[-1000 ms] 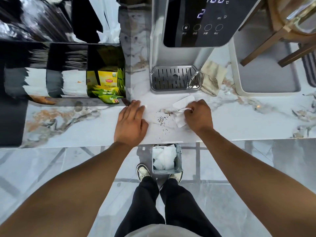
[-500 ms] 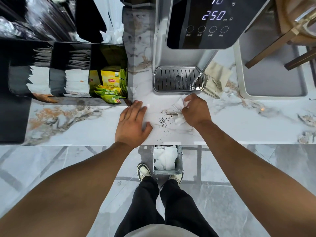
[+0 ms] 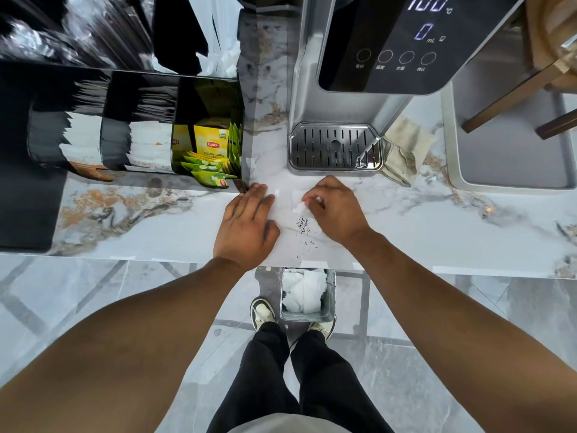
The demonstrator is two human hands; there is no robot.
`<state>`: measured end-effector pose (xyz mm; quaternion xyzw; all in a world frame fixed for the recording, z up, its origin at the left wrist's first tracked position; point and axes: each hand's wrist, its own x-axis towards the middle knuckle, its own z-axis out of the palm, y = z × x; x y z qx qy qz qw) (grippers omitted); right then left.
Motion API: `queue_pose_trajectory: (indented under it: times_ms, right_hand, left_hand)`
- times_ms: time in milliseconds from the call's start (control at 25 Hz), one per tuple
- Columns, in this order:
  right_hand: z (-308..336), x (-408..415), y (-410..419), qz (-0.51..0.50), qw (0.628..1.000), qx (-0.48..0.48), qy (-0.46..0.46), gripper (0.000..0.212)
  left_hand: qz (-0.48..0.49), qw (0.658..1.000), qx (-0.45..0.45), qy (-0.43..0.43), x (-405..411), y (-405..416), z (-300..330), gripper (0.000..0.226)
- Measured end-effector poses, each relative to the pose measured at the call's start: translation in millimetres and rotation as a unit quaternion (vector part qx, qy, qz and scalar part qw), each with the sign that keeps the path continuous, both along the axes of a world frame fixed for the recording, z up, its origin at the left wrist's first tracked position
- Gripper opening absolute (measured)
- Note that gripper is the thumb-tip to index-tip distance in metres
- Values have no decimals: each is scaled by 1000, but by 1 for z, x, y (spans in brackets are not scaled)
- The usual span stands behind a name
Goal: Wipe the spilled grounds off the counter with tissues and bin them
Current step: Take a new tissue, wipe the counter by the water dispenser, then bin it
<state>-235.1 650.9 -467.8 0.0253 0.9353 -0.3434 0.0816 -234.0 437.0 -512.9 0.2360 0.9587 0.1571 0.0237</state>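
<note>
Dark spilled grounds (image 3: 302, 224) lie in a small patch on the marble counter (image 3: 421, 226), with a few specks trailing toward the front edge. My right hand (image 3: 335, 210) presses a crumpled white tissue (image 3: 298, 207) on the counter just behind the grounds; most of the tissue is hidden under the hand. Left of the grounds, my left hand (image 3: 246, 223) rests flat on the counter with nothing in it. On the floor below the counter edge stands a small metal bin (image 3: 331, 295), holding white tissues (image 3: 303, 292).
A water dispenser with a steel drip tray (image 3: 335, 148) stands right behind my hands, a beige cloth (image 3: 406, 151) beside it. A black organiser (image 3: 125, 89) with tea bags (image 3: 212, 151) is at the left. A grey tray (image 3: 512, 164) is at the right. My feet flank the bin.
My right hand has dragged the tissue leftward, gathering the grounds into a tighter patch. My left hand has stayed flat in place.
</note>
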Motion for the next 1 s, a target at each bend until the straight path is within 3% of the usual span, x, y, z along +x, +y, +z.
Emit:
queue_pose_trajectory:
  times_ms: [160, 280, 360, 520, 720, 920, 1000]
  right_hand:
    - [0, 21, 1, 147, 988, -46, -26, 13]
    - [2, 20, 4, 188, 979, -31, -73, 12]
    - [3, 6, 9, 161, 984, -14, -78, 14]
    - [3, -16, 33, 5, 997, 35, -62, 15]
    - [-2, 24, 37, -175, 983, 34, -34, 17]
    - [-3, 53, 16, -91, 993, -5, -78, 15]
    - [-4, 45, 22, -110, 992, 5, -59, 17]
  left_hand:
    - [1, 1000, 2, 6, 0, 1, 2, 49]
    - [0, 1000, 3, -1, 2, 1, 5, 48]
    - [-1, 1000, 1, -2, 1, 2, 6, 48]
    - [-2, 1000, 2, -4, 2, 1, 4, 49]
    - [-1, 1000, -2, -5, 2, 1, 6, 50]
    - [0, 1000, -8, -10, 2, 2, 7, 50]
    - [0, 1000, -6, -9, 1, 2, 6, 49]
